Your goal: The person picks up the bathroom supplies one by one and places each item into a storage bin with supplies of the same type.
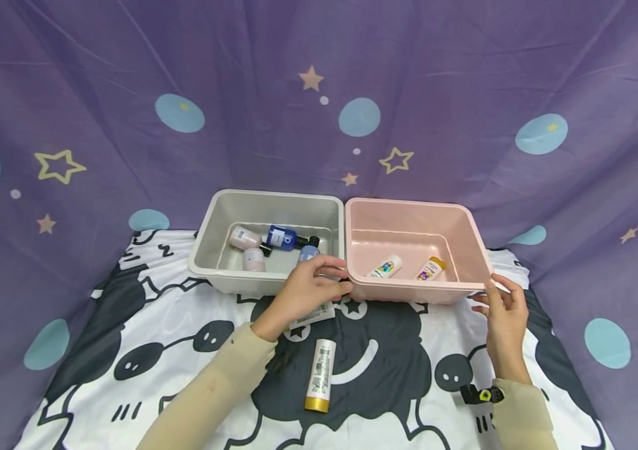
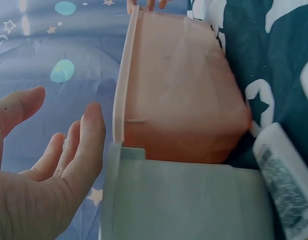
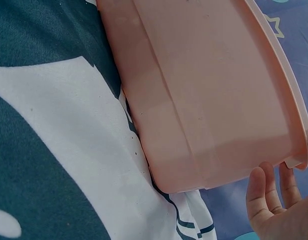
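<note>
My left hand [image 1: 313, 281] hovers over the front edges where the two bins meet, its fingers extended and holding nothing. In the left wrist view, the fingers [image 2: 91, 135] stand apart from the rims. The right hand [image 1: 505, 319] holds the front right corner of the pink bin [image 1: 409, 290], with fingertips under its rim in the right wrist view. Inside that bin lie a white tube [image 1: 386, 267] with a colourful label and a gold-capped tube [image 1: 430, 269]. The grey bin [image 1: 240, 281] contains several small bottles, including a blue bottle [image 1: 282, 237] and a pale pink bottle [image 1: 244, 237].
A white tube with a gold cap [image 1: 320, 375] lies on the patterned cloth [image 1: 184, 325] before the bins. Another white tube [image 1: 313, 314] lies partly hidden under the left forearm. A purple starry curtain [image 1: 274, 75] hangs behind the bins.
</note>
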